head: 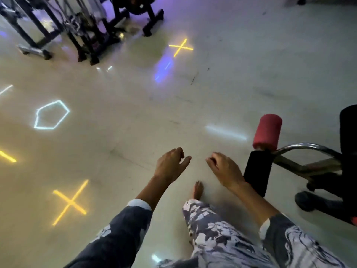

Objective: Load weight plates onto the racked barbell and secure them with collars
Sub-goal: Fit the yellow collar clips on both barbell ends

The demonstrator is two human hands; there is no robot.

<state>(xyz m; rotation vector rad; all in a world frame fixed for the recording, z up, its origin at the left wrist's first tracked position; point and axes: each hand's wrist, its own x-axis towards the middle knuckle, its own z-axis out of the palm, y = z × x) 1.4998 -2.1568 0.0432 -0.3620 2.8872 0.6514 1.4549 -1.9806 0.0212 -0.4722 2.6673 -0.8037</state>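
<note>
Walking across the pale glossy floor [222,89], both hands held out front and low, carrying nothing. Left hand [171,164] just left of the red foam roller [267,131] landmark and a little below it, fingers loosely curled, thumb out, not closed on anything. Right hand [224,170] between the left hand and the roller, likewise half-curled and empty, close beside the black foam pad [257,173] that sits directly under the roller but seemingly not touching it. Probably hanging loose this way because of mid-stride balance rather than any grasp. One bare foot [198,189] stepping forward below and left of the roller, patterned trouser leg [218,235] trailing behind it. Chrome tube [309,147] curving off right of the roller toward a dark padded machine part [348,132] at the frame edge. No barbell, no weight plates, no collars anywhere in sight; impossible to say where they lie. Far up and left of the roller, black machine frames [83,31] on the floor, too blurred to identify as a rack. Scattered over the floor left of the roller, reflections of lights: a white hexagon outline [51,115] and a yellow cross [70,202]. Judging from empty hands and open floor ahead, likely in transit to fetch or reach the equipment; loading not yet begun as far as visible.
</note>
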